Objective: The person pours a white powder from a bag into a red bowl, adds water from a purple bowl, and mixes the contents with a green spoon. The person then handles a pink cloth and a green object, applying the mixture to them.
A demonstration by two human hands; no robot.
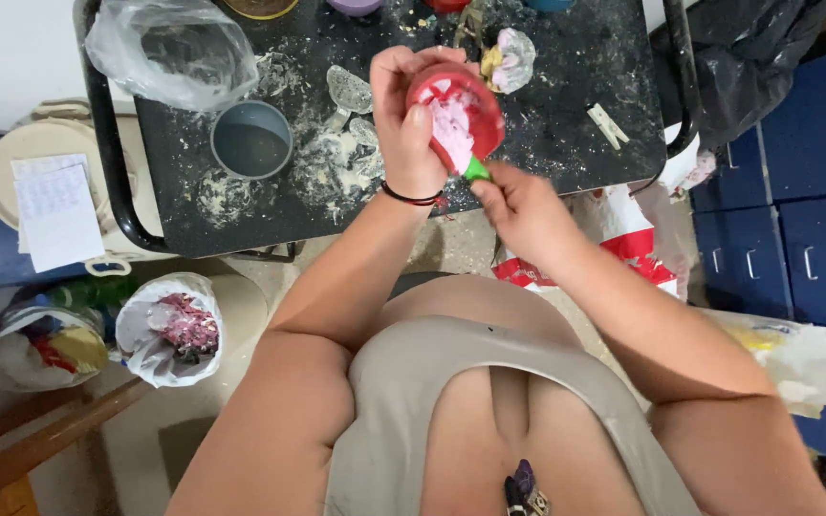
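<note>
The left hand (403, 124) holds the red bowl (458, 113) tilted toward the person, so the right hand (518, 205), grip closed on a green-handled tool (475, 170), reaches the pink paste (451, 129) above the desk (566, 105).

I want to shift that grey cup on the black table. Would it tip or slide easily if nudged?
The grey cup looks short and wide, so it would probably slide rather than tip. The powder on the table may let it skid. It seems empty, so likely light.
</note>
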